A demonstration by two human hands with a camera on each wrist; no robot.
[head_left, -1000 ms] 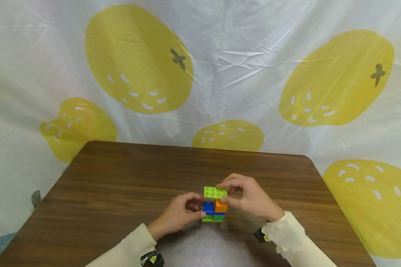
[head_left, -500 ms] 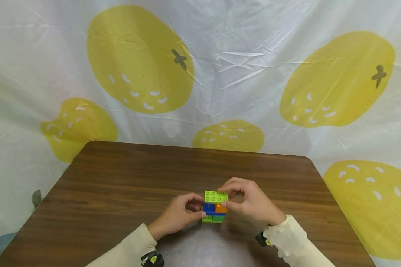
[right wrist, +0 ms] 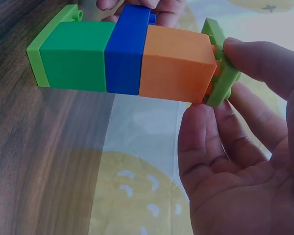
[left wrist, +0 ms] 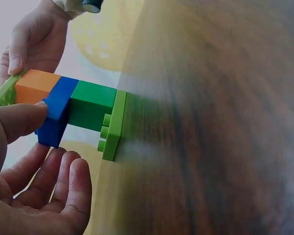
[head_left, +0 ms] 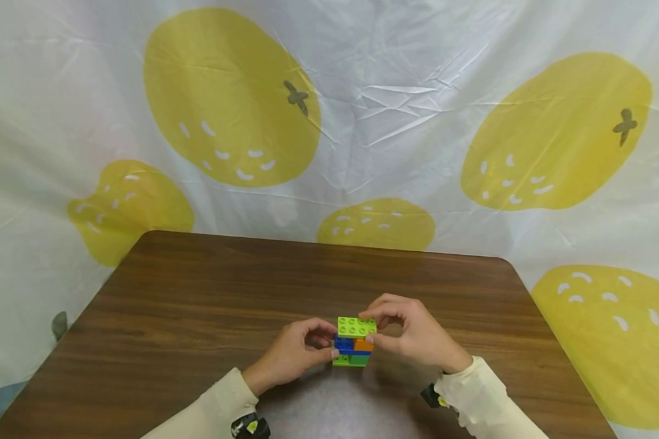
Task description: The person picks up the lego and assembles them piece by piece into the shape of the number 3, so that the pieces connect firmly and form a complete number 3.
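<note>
While left hand [head_left: 295, 352] pinches blue brick [head_left: 343, 342], right hand [head_left: 412, 332] grips lime plate [head_left: 356, 327]: press straight down, w/ studs aligned.

Legible text, labels, brands, numbers, signs: none in any view. Bricks of the stack [head_left: 354, 343]: plain faces and studs, no lettering to be made out. Backdrop cloth [head_left: 362, 110]: printed yellow fruit shapes only, no words. Small black-and-yellow wrist tag [head_left: 249, 425] at 6 o'clock: too small to read.
</note>
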